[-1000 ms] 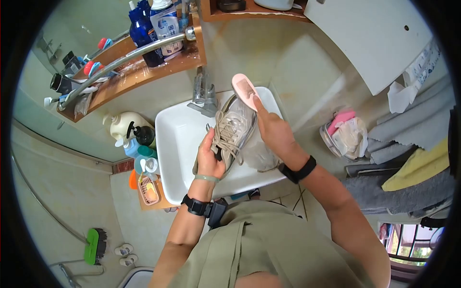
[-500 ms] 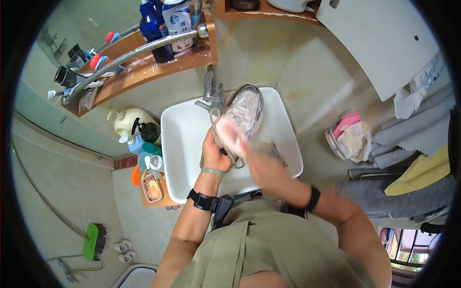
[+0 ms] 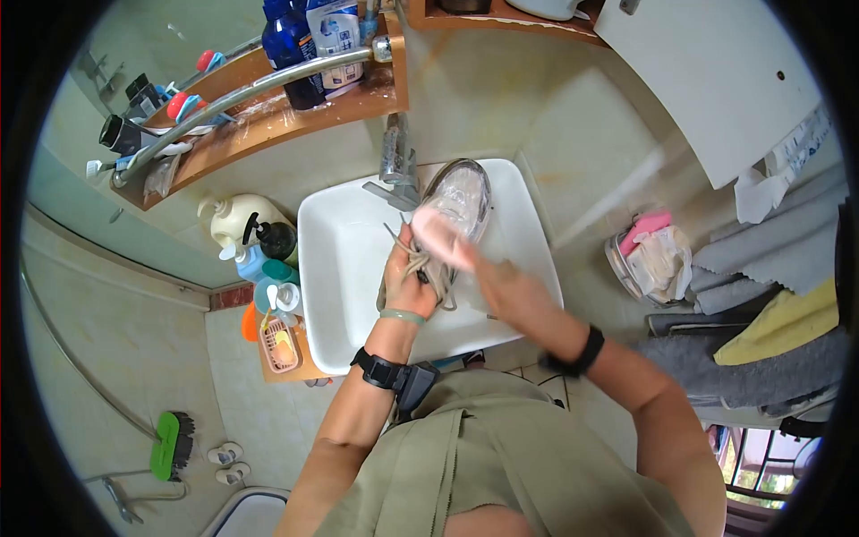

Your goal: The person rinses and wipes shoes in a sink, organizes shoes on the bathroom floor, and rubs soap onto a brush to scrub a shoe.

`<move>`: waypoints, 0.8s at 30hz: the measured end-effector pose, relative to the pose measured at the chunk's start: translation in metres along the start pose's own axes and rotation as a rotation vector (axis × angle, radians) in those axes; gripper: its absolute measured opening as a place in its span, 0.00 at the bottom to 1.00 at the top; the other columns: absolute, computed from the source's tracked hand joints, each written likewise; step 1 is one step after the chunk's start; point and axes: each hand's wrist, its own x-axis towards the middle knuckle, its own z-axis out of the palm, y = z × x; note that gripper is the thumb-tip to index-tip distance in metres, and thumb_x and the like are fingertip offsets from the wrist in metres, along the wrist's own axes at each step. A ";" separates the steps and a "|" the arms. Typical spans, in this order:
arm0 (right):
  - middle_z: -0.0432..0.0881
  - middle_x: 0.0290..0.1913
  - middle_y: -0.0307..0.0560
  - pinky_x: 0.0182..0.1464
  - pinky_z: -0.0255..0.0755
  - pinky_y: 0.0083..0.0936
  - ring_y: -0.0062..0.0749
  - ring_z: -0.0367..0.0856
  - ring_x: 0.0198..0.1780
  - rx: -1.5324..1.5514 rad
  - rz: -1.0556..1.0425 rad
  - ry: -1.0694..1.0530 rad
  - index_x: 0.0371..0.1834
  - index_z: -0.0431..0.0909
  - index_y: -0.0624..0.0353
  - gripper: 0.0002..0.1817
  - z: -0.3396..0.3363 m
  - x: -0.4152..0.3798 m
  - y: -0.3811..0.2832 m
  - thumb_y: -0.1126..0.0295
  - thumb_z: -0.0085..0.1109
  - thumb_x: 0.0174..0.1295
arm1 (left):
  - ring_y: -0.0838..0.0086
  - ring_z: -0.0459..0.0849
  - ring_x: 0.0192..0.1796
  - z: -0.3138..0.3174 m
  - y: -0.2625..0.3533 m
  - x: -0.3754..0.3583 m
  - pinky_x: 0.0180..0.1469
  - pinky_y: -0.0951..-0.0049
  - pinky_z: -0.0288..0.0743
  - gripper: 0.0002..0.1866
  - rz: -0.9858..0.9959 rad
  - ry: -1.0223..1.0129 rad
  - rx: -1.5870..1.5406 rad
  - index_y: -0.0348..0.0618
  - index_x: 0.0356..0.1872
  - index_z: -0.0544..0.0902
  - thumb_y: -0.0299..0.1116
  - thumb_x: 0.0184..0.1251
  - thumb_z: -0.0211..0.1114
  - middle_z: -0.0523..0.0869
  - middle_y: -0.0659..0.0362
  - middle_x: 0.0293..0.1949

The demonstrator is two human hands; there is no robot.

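Observation:
A wet, light-coloured shoe [image 3: 464,202] lies over the white sink [image 3: 335,268], its toe by the back rim near the tap [image 3: 398,166]. Around the heel end of the shoe, with its loose beige laces [image 3: 417,261], my left hand [image 3: 408,282] is closed. My right hand [image 3: 510,291] grips a pink brush [image 3: 440,236], which is over the middle of the shoe. Motion blurs the brush and the right hand, and the bristle side is hidden.
Pump bottles [image 3: 273,240] and a pink soap basket [image 3: 281,347] stand left of the sink. Above is a wooden shelf [image 3: 259,134] with a metal rail. Towels [image 3: 761,259] hang at the right, near a wall holder [image 3: 624,261] with a pink item.
The brush and my right hand have shifted slightly over the shoe. My left hand has turned a little, and the laces now lie bunched across its fingers instead of in a raised loop.

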 end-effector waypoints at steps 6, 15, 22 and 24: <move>0.69 0.19 0.49 0.19 0.69 0.39 0.44 0.74 0.18 0.209 0.041 0.319 0.75 0.53 0.56 0.36 -0.020 0.011 0.001 0.74 0.51 0.61 | 0.60 0.81 0.53 0.013 0.003 -0.003 0.60 0.59 0.72 0.23 -0.064 -0.018 -0.011 0.38 0.56 0.76 0.47 0.74 0.51 0.82 0.51 0.51; 0.70 0.22 0.50 0.22 0.69 0.41 0.44 0.72 0.18 0.362 0.005 0.093 0.75 0.53 0.51 0.38 -0.021 0.035 -0.020 0.75 0.52 0.60 | 0.63 0.81 0.50 0.014 -0.004 -0.009 0.56 0.61 0.75 0.17 -0.093 0.099 0.016 0.43 0.50 0.77 0.44 0.73 0.50 0.83 0.55 0.46; 0.71 0.22 0.50 0.19 0.69 0.37 0.40 0.72 0.17 0.148 -0.028 -0.061 0.76 0.53 0.50 0.38 -0.023 -0.042 -0.031 0.75 0.52 0.59 | 0.61 0.81 0.53 0.010 0.013 0.003 0.59 0.61 0.75 0.21 -0.137 0.032 -0.059 0.39 0.56 0.75 0.44 0.74 0.46 0.82 0.51 0.50; 0.73 0.23 0.50 0.20 0.70 0.38 0.42 0.74 0.18 0.119 0.004 -0.067 0.74 0.56 0.50 0.35 -0.017 -0.001 -0.020 0.72 0.52 0.62 | 0.62 0.80 0.55 0.008 0.005 0.003 0.61 0.60 0.73 0.22 -0.017 0.073 0.100 0.41 0.58 0.74 0.45 0.74 0.47 0.81 0.52 0.52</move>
